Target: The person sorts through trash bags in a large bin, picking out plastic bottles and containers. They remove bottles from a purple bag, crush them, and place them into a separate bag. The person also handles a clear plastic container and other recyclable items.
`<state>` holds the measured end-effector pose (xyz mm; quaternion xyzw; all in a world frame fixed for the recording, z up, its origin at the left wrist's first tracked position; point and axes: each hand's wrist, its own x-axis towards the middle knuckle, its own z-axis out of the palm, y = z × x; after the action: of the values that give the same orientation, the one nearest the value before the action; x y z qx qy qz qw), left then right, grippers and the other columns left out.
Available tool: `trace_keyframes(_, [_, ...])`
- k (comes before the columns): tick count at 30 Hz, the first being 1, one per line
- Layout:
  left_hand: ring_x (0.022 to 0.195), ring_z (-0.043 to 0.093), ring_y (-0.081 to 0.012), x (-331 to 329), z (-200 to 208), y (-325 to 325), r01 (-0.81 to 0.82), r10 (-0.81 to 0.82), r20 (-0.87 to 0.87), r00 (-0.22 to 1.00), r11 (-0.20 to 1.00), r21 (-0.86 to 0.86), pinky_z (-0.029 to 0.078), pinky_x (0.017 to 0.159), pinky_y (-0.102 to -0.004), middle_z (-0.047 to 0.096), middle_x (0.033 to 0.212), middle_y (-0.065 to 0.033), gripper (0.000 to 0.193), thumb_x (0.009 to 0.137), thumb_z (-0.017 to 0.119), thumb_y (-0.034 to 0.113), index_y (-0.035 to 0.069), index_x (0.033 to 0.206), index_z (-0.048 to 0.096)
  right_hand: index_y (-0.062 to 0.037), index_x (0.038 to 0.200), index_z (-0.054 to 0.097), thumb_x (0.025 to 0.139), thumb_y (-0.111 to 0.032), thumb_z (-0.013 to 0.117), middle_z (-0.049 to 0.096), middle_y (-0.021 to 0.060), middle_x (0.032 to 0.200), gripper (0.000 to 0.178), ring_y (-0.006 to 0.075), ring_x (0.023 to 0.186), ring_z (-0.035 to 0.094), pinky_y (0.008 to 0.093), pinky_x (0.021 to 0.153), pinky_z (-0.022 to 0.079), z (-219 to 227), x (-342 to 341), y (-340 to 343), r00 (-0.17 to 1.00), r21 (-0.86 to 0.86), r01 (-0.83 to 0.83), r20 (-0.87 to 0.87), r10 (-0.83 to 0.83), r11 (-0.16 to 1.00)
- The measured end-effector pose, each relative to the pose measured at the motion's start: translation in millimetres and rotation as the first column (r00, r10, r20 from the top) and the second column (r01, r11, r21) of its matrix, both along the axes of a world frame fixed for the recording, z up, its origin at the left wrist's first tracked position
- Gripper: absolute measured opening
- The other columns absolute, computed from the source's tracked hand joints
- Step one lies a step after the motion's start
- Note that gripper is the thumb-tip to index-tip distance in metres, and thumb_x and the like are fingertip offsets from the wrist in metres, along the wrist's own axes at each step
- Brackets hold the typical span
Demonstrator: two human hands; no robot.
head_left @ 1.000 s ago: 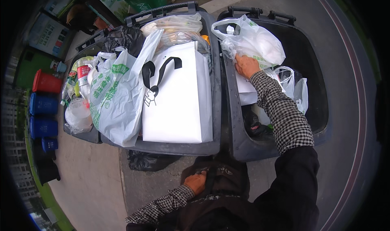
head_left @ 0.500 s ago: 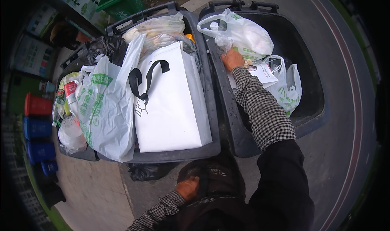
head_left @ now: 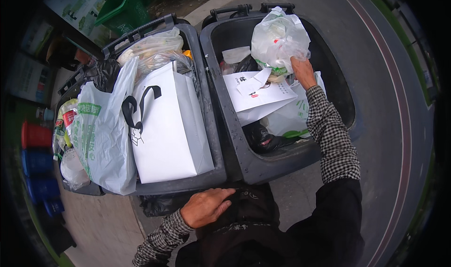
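Note:
My right hand (head_left: 303,72) grips a whitish see-through plastic bag (head_left: 280,39) by its lower right side, over the far part of the right-hand grey bin (head_left: 263,170). Below the bag, inside that bin, lie a white paper bag (head_left: 244,100) with dark print, a pale plastic bag (head_left: 282,122) with green marks, and a black plastic bag (head_left: 259,134). My left hand (head_left: 204,208) holds nothing; its fingers stretch to the right, thumb apart, in front of the left-hand bin's near rim.
The left-hand grey bin (head_left: 218,173) is heaped with a white shopping bag (head_left: 164,135) with black handles, a green-printed plastic bag (head_left: 105,140) and a black bag (head_left: 105,74). A green bin (head_left: 124,8) stands behind. Red (head_left: 36,134) and blue bins (head_left: 38,162) line the left.
My right hand has moved right with the see-through plastic bag, uncovering more of the white paper bag. My left hand has come up toward the bins, its fingers now stretched out.

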<state>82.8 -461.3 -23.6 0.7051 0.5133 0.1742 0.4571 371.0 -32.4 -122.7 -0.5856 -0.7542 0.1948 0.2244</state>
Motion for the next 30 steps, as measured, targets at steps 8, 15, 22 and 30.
trace_keyframes(8, [0.112,0.066,-0.0377,95,37,152,-0.105,0.138,-0.039,0.99,0.884,0.456,0.056,0.093,-0.0427,0.065,0.127,-0.0188,0.048,0.086,0.077,0.002,0.003,0.132,0.063,-0.0041,0.111,0.064,0.101,-0.04,0.065,0.059,0.0011,0.075,0.037,0.007,0.059,0.057,0.024,0.054,0.052,40,61,-30,0.607,-0.466,-0.254,-0.759,-0.235,0.847])
trace_keyframes(15, [0.11,0.066,-0.0318,165,-45,281,-0.501,0.486,0.152,0.861,0.756,0.421,0.055,0.089,-0.039,0.062,0.128,-0.0239,0.064,0.094,0.075,0.027,0.001,0.146,0.048,0.0036,0.136,0.048,0.103,-0.03,0.066,0.067,0.0072,0.096,0.051,0.012,0.078,0.067,0.026,0.069,0.057,28,78,-77,0.528,-0.635,-0.555,-0.768,-0.363,0.537])
trace_keyframes(22, [0.1,0.069,-0.0276,156,-108,323,-0.712,0.709,0.094,0.699,0.702,-0.001,0.055,0.089,-0.0359,0.07,0.11,-0.0203,0.069,0.086,0.081,0.035,-0.007,0.134,0.054,0.0061,0.127,0.051,0.098,-0.02,0.063,0.072,0.011,0.093,0.041,0.017,0.077,0.067,0.0313,0.072,0.055,-10,67,-73,0.696,-0.56,-0.659,-0.708,0.124,0.503])
trace_keyframes(30, [0.107,0.065,-0.0195,109,-62,260,-0.662,0.686,0.277,0.673,0.726,-0.186,0.053,0.095,-0.0329,0.067,0.116,-0.0135,0.064,0.083,0.081,0.027,-0.003,0.134,0.056,0.0011,0.117,0.062,0.096,-0.022,0.063,0.073,0.0163,0.098,0.032,0.0308,0.084,0.071,0.0408,0.079,0.055,-48,98,-42,0.697,-0.417,-0.715,-0.36,0.619,0.562])
